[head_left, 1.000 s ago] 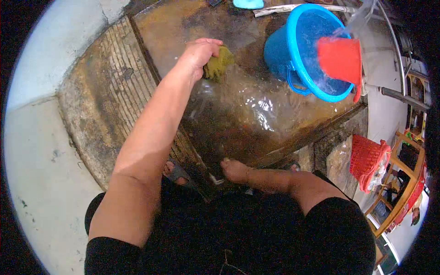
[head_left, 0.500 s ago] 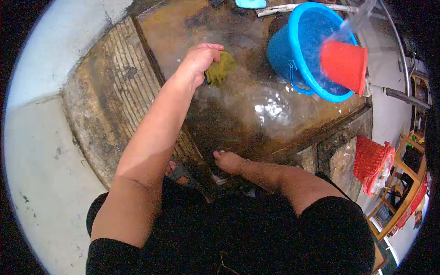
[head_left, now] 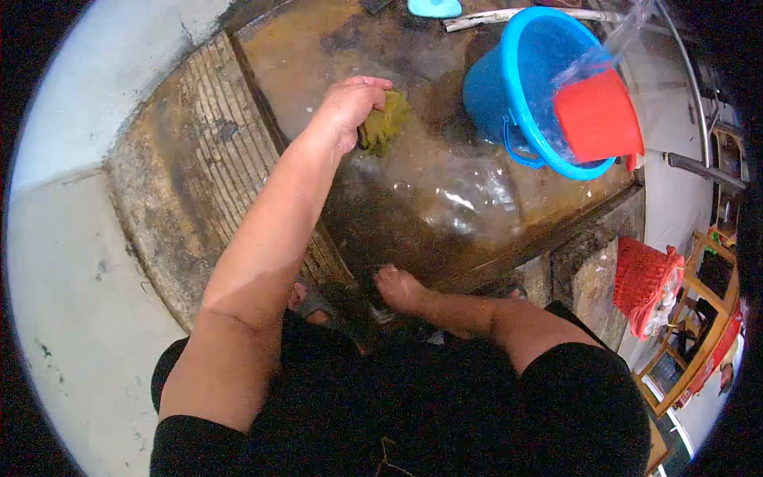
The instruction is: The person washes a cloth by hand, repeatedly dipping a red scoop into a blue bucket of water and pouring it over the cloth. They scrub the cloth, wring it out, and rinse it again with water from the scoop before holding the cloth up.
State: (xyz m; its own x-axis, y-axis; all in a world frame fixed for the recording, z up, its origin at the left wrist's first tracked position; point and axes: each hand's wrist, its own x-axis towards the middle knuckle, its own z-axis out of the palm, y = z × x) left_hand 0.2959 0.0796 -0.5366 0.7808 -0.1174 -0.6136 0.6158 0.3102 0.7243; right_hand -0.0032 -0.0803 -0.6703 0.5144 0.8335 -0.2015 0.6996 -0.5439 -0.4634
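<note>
My left hand (head_left: 354, 111) is closed on a crumpled yellow-green cloth (head_left: 388, 125), out over the wet brown floor (head_left: 445, 183). The cloth hangs from the fingers, and its underside is hidden. Close to my feet, at the edge of the grooved step, my right hand (head_left: 401, 291) is curled shut with its knuckles up. What lies inside those fingers cannot be made out. Beyond both hands stands a large blue bucket (head_left: 485, 87), tipped in the view, with a red scoop (head_left: 596, 115) in its mouth and water running over it.
A grooved concrete step (head_left: 230, 135) runs along the left beside a pale wall (head_left: 79, 254). At the right hangs a red basket (head_left: 644, 278) near wooden furniture (head_left: 707, 342). A light blue object (head_left: 435, 7) and a pale pipe (head_left: 485, 16) lie at the far edge.
My left hand has shifted slightly right with the cloth. My right hand has moved a little right and closer to me. The red scoop has turned in the bucket, and the ripples on the floor differ.
</note>
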